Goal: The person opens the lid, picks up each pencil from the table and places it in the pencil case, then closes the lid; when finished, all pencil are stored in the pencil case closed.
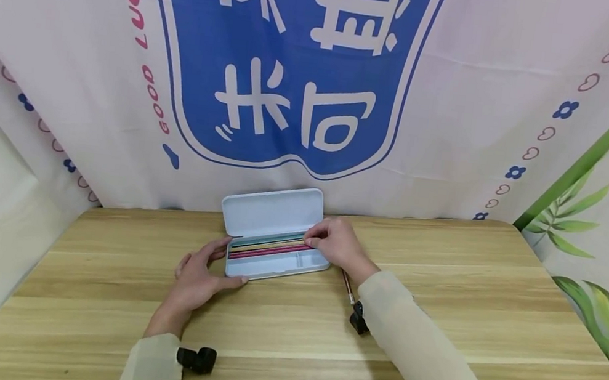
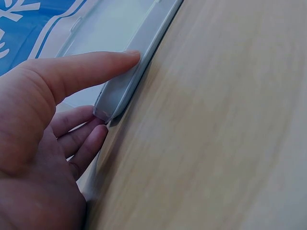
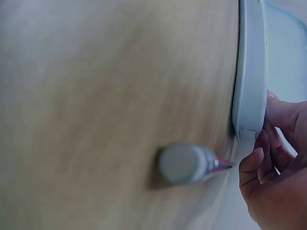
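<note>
A light blue pencil case (image 1: pixel 268 270) stands open on the table, its lid (image 1: pixel 274 211) raised at the back. Several coloured pencils (image 1: pixel 267 250), red, yellow and teal among them, lie lengthwise inside. My left hand (image 1: pixel 197 281) holds the case at its left end, the thumb (image 2: pixel 110 66) along the front wall and the fingers around the end. At the right end, my right hand (image 1: pixel 339 243) has its thumb and index finger together over the pencils' ends, pinching a pencil there; the fingertips partly hide it. In the right wrist view the case wall (image 3: pixel 252 72) hides that pinch.
Near my right wrist, a thin dark red stick (image 1: pixel 349 286) with a silvery band lies on the table; its blunt grey end (image 3: pixel 177 164) shows close up in the right wrist view. Behind the wooden table (image 1: pixel 277 342) hangs a printed white and blue cloth (image 1: pixel 455 138).
</note>
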`<state>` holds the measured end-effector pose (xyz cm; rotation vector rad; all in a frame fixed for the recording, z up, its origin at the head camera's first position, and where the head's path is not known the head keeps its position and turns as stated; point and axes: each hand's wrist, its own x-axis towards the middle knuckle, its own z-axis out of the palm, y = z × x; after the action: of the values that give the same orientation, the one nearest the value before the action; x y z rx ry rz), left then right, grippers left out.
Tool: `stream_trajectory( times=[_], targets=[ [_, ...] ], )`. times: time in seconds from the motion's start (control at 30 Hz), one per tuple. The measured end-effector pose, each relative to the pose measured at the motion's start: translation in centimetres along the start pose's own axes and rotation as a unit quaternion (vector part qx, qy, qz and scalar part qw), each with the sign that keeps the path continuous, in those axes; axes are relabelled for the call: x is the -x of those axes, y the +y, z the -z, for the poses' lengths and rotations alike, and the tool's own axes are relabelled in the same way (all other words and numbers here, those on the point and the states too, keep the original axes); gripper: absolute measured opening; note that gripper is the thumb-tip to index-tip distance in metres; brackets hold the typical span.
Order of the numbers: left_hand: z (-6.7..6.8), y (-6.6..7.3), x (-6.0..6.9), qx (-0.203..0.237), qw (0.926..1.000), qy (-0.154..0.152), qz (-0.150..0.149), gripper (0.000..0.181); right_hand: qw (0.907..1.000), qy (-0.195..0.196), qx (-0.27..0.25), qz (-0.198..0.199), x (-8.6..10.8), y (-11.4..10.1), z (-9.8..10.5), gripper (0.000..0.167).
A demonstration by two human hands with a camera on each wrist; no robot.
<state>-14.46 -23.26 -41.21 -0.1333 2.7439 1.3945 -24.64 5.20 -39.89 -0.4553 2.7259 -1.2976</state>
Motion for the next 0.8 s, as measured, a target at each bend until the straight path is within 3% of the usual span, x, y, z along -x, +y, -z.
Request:
stream_trajectory(
  times=[0.53,0.8],
  targets=[
    [0.0,0.0,0.0,0.006,1.0000,-0.003,0.003,0.098,0.9998,0.009,0.016,-0.005,0.1,-0.4,-0.1,0.008],
    [0.1,0.2,0.1,0.005,1.0000,-0.005,0.007,0.099,0.9999,-0.006,-0.005,-0.015,0.3,-0.7,1.6,0.010]
  ],
)
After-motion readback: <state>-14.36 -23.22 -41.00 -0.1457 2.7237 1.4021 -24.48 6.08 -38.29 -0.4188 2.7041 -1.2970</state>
